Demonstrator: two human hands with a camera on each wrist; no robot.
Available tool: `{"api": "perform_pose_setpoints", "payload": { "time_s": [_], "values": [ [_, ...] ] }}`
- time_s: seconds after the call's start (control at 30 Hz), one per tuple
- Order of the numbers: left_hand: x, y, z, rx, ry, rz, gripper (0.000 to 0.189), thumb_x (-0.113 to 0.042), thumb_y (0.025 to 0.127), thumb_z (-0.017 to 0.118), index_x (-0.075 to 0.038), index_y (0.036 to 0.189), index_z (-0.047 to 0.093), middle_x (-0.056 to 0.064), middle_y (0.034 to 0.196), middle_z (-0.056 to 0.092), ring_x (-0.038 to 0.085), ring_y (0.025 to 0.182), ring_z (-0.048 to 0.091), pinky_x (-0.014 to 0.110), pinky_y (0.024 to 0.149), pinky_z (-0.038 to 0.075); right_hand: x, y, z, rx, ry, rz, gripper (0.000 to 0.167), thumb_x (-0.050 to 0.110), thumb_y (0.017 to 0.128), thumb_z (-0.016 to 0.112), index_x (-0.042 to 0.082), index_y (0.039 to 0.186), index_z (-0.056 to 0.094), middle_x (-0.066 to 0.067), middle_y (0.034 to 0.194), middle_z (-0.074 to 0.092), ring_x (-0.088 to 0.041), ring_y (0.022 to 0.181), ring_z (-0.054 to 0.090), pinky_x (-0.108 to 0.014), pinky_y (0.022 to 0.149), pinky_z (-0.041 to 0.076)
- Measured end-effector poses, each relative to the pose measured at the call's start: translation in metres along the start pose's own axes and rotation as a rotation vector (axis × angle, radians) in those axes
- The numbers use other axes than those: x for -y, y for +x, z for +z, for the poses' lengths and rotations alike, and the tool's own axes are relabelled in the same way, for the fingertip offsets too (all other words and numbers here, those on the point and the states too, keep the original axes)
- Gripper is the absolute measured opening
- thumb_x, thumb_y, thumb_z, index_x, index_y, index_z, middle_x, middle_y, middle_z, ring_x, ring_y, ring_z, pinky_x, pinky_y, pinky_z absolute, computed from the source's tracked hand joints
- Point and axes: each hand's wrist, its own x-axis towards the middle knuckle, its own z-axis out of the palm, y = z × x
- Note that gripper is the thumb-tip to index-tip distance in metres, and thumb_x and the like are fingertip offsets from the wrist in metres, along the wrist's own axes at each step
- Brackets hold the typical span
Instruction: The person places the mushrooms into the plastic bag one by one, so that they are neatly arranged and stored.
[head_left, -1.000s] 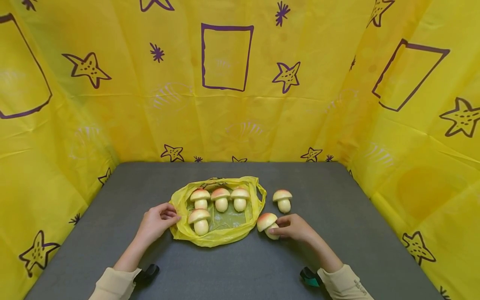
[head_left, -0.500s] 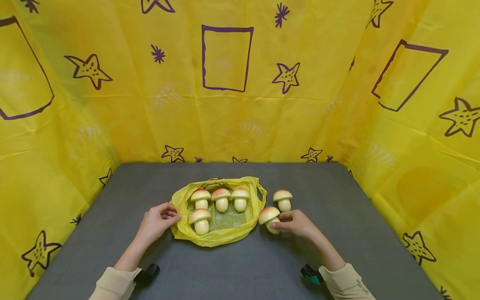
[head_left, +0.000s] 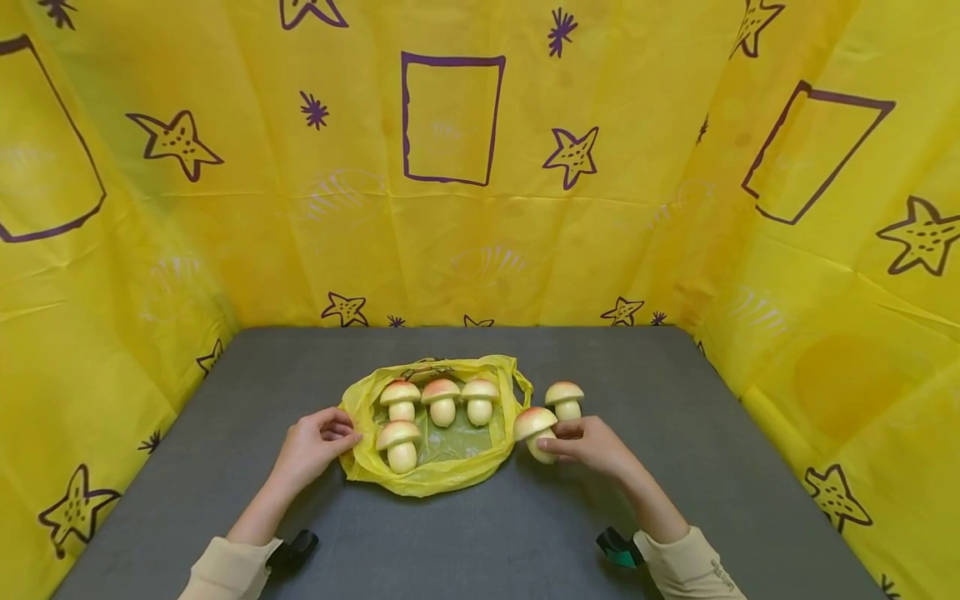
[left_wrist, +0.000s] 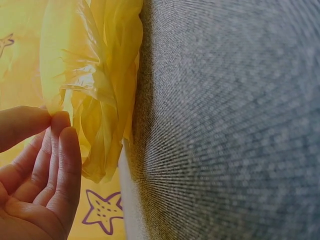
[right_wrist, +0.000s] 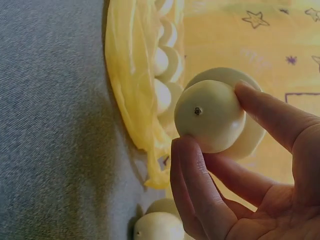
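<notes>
A yellow plastic bag (head_left: 457, 481) lies with its mouth spread wide on the table, several toy mushrooms (head_left: 402, 455) inside it. My left hand (head_left: 313, 446) pinches the bag's left rim between thumb and fingertips, as the left wrist view shows up close. Just right of the bag, my right hand (head_left: 592, 446) grips the stem of a toy mushroom (head_left: 534, 423), cream with a reddish cap top. In the right wrist view this mushroom (right_wrist: 212, 117) is raised off the table, its round stem end facing the camera. Another mushroom (head_left: 564, 397) stands behind it on the table.
The dark grey table (head_left: 465, 550) is enclosed by yellow cloth walls (head_left: 300, 250) printed with purple stars and frames. A loop-shaped handle of the bag (head_left: 522, 387) sticks out at its right side, close to the held mushroom.
My right hand has lifted the mushroom slightly up and away from me, and its cap now overlaps the mushroom behind. My left hand stays at the bag's rim.
</notes>
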Motion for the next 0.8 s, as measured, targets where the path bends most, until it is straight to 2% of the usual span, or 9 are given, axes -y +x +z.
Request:
{"api": "perform_pose_setpoints", "payload": {
  "time_s": [0.27, 0.57, 0.8],
  "values": [
    [0.001, 0.0, 0.0, 0.002, -0.004, -0.006, 0.026, -0.022, 0.08, 0.076, -0.005, 0.095, 0.064, 0.005, 0.086, 0.067, 0.012, 0.075, 0.063, 0.02, 0.063, 0.049, 0.003, 0.004, 0.003, -0.033, 0.024, 0.026, 0.041, 0.032, 0.082, 0.074, -0.002, 0.103, 0.069, -0.01, 0.096, 0.071, -0.01, 0.08, 0.065, -0.032, 0.074, 0.056],
    [0.0, 0.0, 0.0, -0.002, 0.006, -0.013, 0.025, -0.021, 0.08, 0.076, -0.004, 0.095, 0.065, 0.005, 0.086, 0.068, 0.012, 0.075, 0.063, 0.02, 0.063, 0.049, 0.011, 0.006, 0.007, -0.026, 0.064, 0.009, 0.041, 0.027, 0.085, 0.072, -0.006, 0.108, 0.067, -0.016, 0.103, 0.07, -0.013, 0.084, 0.066, -0.039, 0.077, 0.056],
    [0.001, 0.0, 0.0, 0.004, -0.001, -0.012, 0.026, -0.021, 0.081, 0.076, -0.004, 0.096, 0.064, 0.005, 0.087, 0.067, 0.013, 0.075, 0.063, 0.02, 0.063, 0.05, 0.015, 0.01, 0.01, -0.038, 0.049, 0.012, 0.04, 0.03, 0.084, 0.072, -0.004, 0.105, 0.069, -0.013, 0.1, 0.071, -0.012, 0.083, 0.066, -0.033, 0.075, 0.056]
  ]
}}
